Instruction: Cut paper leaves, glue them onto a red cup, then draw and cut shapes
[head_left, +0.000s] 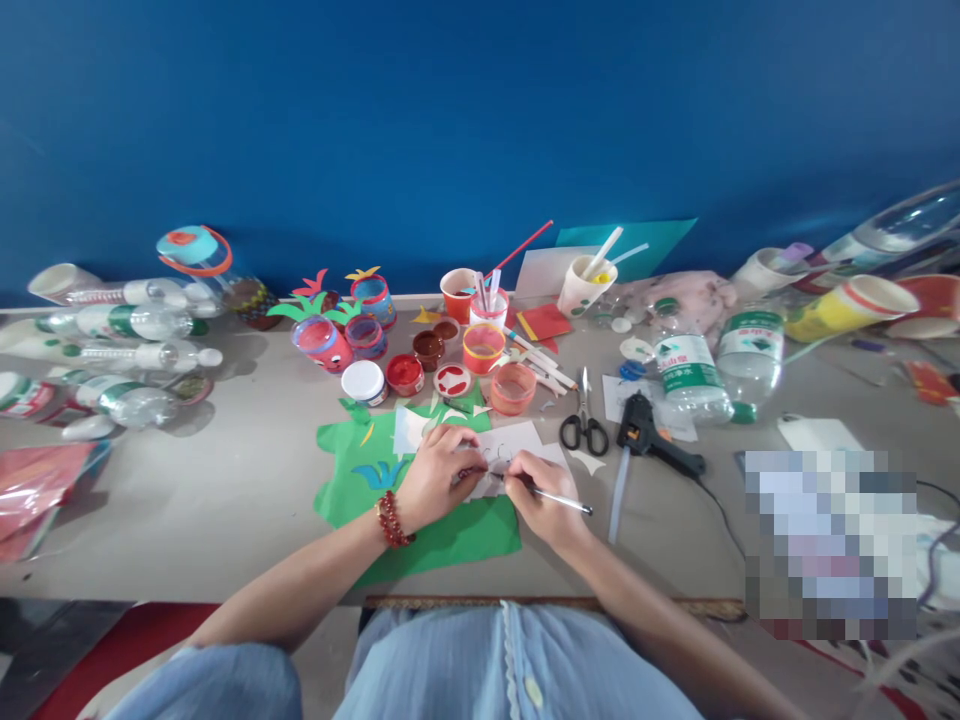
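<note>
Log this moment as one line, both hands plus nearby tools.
right hand: holding pen | left hand: on white paper | underneath: green paper | right of paper: scissors, glue gun

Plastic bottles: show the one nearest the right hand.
The bottle beside the glue gun, green cap toward the wall; its neighbour and other bottles lie farther from the right hand.

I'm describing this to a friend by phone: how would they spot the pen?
Find the big green sheet, then the white paper overlapping its right side. At that paper, the right hand holds the pen, its dark end toward the lower right. Unlike the white sticks lying loose beyond, it is in a hand.
</note>
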